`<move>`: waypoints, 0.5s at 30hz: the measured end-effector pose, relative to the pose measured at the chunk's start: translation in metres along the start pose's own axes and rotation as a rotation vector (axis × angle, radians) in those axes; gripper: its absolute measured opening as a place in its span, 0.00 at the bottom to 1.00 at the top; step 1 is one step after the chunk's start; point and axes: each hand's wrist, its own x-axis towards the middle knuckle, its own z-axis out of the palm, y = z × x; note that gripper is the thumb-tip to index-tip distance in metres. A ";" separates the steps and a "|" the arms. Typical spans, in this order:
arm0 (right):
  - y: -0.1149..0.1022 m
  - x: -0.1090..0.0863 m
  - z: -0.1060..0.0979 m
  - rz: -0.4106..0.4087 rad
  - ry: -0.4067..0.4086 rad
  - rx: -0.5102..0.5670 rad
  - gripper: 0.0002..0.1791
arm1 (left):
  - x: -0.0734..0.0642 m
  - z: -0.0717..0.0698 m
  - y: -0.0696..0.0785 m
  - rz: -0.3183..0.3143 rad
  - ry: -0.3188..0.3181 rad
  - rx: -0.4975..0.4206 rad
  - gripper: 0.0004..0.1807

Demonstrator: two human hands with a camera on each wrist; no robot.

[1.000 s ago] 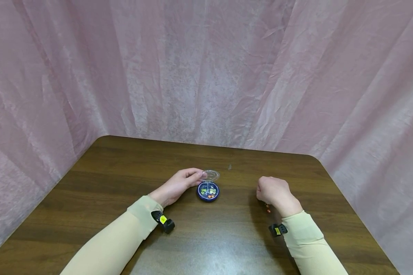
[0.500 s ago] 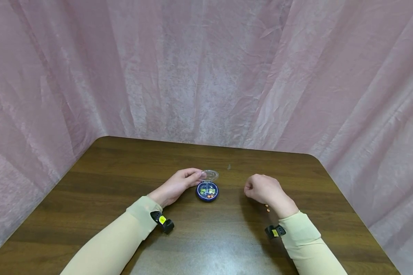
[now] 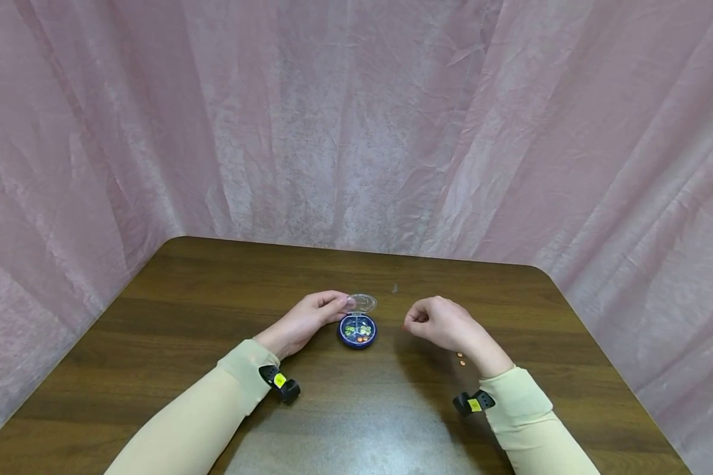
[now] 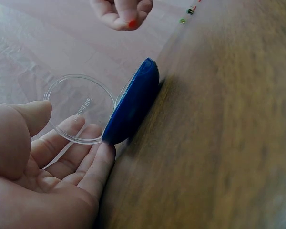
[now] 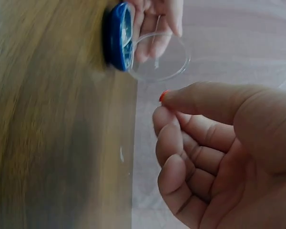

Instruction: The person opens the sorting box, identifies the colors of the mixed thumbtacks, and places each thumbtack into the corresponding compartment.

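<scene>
The right hand (image 3: pixel 444 323) pinches an orange-red piece (image 4: pixel 132 23), apart from and right of the blue case (image 4: pixel 135 104) (the left hand (image 3: pixel 307 318), nearer, holds its clear lid (image 3: pixel 365 303))

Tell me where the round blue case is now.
In the head view, the blue case sits on the table just right of the left hand, which holds its open clear lid, and left of the right hand.

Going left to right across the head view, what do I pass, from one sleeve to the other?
Left sleeve → left hand → round blue case with its clear lid open → right hand → right sleeve.
</scene>
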 end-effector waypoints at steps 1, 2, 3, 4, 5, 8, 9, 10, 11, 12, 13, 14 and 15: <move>-0.001 0.000 0.000 -0.012 -0.001 0.031 0.04 | 0.000 0.000 0.000 0.000 0.001 0.001 0.19; -0.002 0.000 -0.001 -0.019 -0.003 0.067 0.04 | 0.000 0.000 0.000 0.001 0.001 0.002 0.19; -0.003 -0.001 -0.001 -0.028 -0.006 0.106 0.04 | 0.000 0.000 0.000 0.001 0.001 0.002 0.19; -0.004 -0.001 -0.001 -0.034 -0.009 0.143 0.05 | 0.000 0.000 0.000 0.002 0.000 0.001 0.19; -0.005 -0.002 -0.002 -0.040 -0.013 0.180 0.05 | 0.000 0.000 0.001 0.002 0.000 0.002 0.19; -0.009 -0.003 -0.004 -0.051 -0.024 0.280 0.06 | 0.000 0.000 0.001 0.005 -0.004 0.001 0.19; -0.010 -0.004 -0.004 -0.053 -0.027 0.310 0.07 | -0.001 0.000 0.001 0.006 -0.005 -0.001 0.19; -0.012 -0.004 -0.005 -0.052 -0.029 0.339 0.07 | -0.001 0.000 0.001 0.006 -0.006 0.000 0.20; -0.014 -0.005 -0.005 -0.051 -0.032 0.369 0.07 | 0.000 0.000 0.001 0.007 -0.006 0.001 0.20; -0.015 -0.005 -0.006 -0.047 -0.035 0.399 0.07 | 0.000 0.000 0.001 0.006 -0.005 0.001 0.20; -0.016 -0.005 -0.006 -0.041 -0.041 0.431 0.08 | 0.000 0.000 0.001 0.005 -0.003 0.001 0.20; -0.017 -0.006 -0.007 -0.035 -0.049 0.468 0.08 | 0.000 0.000 0.000 0.004 -0.002 0.000 0.20; -0.018 -0.006 -0.007 -0.031 -0.056 0.505 0.08 | 0.000 0.000 0.000 0.003 -0.001 -0.002 0.20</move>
